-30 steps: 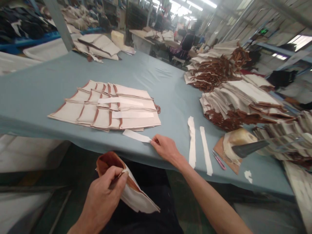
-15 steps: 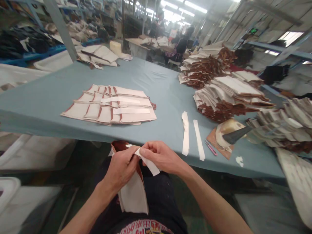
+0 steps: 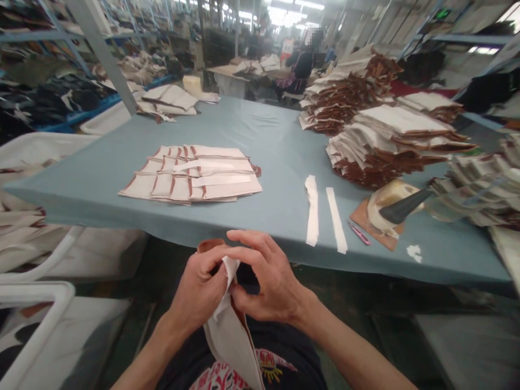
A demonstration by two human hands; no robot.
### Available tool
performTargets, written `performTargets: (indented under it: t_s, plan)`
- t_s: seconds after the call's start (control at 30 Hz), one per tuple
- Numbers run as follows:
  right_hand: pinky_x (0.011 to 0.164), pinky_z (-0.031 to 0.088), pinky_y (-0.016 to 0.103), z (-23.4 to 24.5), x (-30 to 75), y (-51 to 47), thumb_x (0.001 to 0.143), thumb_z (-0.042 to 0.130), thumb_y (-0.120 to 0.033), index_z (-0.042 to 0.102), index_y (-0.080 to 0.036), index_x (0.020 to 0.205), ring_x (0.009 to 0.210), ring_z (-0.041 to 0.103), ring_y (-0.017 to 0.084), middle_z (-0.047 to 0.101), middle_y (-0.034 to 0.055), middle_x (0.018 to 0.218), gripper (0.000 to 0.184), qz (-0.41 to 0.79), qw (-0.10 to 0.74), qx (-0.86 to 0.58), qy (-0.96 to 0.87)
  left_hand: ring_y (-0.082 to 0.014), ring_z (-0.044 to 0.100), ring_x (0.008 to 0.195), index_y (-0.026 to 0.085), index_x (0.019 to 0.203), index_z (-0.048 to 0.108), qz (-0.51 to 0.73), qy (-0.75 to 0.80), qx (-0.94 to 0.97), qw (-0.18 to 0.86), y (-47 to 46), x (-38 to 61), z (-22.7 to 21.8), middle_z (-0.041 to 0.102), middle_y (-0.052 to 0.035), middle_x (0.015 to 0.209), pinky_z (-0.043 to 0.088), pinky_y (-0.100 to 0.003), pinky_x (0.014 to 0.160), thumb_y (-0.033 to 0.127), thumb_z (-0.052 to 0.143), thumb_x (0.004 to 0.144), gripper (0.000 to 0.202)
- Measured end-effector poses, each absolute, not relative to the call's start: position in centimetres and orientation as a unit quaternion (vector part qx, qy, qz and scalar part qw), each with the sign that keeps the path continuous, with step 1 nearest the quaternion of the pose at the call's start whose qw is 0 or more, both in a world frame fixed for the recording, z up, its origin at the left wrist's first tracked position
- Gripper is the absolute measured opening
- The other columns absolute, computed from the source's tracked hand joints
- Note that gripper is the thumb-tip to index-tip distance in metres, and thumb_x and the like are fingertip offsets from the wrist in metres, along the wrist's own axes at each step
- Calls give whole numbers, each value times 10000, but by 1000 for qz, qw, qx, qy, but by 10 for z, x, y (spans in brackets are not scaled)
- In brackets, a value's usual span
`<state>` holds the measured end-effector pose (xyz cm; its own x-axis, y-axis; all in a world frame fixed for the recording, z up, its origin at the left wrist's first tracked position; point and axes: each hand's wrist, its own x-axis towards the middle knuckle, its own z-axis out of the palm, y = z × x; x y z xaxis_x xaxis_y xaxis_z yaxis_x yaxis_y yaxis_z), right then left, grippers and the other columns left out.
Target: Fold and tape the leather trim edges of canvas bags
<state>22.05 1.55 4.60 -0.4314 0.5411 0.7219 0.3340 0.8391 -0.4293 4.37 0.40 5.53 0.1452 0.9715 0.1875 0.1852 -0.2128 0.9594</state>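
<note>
A long cream cloth piece (image 3: 229, 341) with a brown inner side hangs down in front of my body, below the table edge. My left hand (image 3: 201, 287) is closed on its upper part, and a crumpled white strip (image 3: 228, 273) lies between thumb and fingers. My right hand (image 3: 270, 276) curves around the same piece from the right. Its thumb presses at the brown edge, its index finger reaches over toward my left fingers, and the other fingers are raised. The brown upper end (image 3: 211, 245) shows behind my left hand. Some fingertips are hidden.
On the blue-covered table (image 3: 280, 146) lie overlapping cream pieces (image 3: 223, 189), two white strips (image 3: 312, 216), a pink cutter (image 3: 359, 233) and an iron (image 3: 390, 211). Tall cloth stacks (image 3: 377, 146) stand right. White bins (image 3: 52, 309) are at left; a person (image 3: 300, 65) sits far back.
The white strip, held out flat to the right before, is now bunched between my hands. My right hand has opened its pinch and curved around the cloth piece. The view has shifted.
</note>
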Motion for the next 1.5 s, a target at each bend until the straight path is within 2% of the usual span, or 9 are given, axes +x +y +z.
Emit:
performTargets:
  t_s: [0.2,0.47,0.7,0.8,0.93,1.07,1.2,1.37,1.5]
  plan:
    - [1150,534,400,48,226,23,859,571,-100,614,-216,1307,1321,657,226,737,119,1372,465,68,442,-185,-875,-99,408,528,158,557,603,441,422,591,529,4,44,60,517,27,590,367,-191,466,324,710,842,346]
    - [1111,570,396,51,230,27,912,596,-180,653,-192,1294,1256,702,226,767,127,1310,386,92,452,-160,-873,-90,357,526,156,574,613,423,396,583,569,-1,43,58,461,38,577,346,-191,470,368,734,812,342]
    - [949,616,337,67,220,19,1042,578,-130,735,-188,1024,1005,758,182,834,106,1064,168,184,537,-147,-810,-122,423,578,165,515,586,410,402,605,552,1,49,68,538,19,594,430,-237,559,376,777,785,393]
    - [796,611,304,69,212,7,1096,573,-317,747,-199,936,797,730,164,801,52,877,265,349,578,-248,-695,-152,502,652,169,637,663,415,443,608,511,-4,49,67,623,1,668,438,-244,625,357,756,820,279]
    - [550,485,248,60,209,2,999,667,-654,725,-195,905,521,514,118,568,-44,567,472,544,598,-389,-442,-162,582,666,211,947,640,425,478,547,540,-22,38,55,688,8,765,447,-236,624,353,672,888,157]
    - [465,364,214,36,211,2,859,784,-732,666,-194,879,453,390,82,445,-97,509,551,605,553,-416,-394,-176,620,742,217,941,572,387,457,542,590,-39,18,44,701,-23,858,489,-245,664,388,705,866,229]
    - [437,321,201,10,212,-12,864,743,-784,560,-213,797,427,369,68,444,-100,500,603,635,489,-447,-398,-137,515,616,203,892,607,252,519,561,594,-45,0,41,592,32,724,381,-211,554,456,701,902,271]
    - [452,304,203,-2,211,-34,914,683,-790,546,-208,817,453,361,66,489,-84,544,606,656,416,-452,-438,-231,702,857,198,1160,752,188,577,579,544,-49,-21,43,778,-55,958,524,-263,716,480,711,954,352]
    - [500,324,209,-9,205,-50,943,652,-776,549,-200,825,523,398,77,519,-62,621,597,696,360,-424,-454,-167,537,617,194,869,657,177,619,527,554,-64,-29,32,623,11,712,379,-235,537,632,688,934,444]
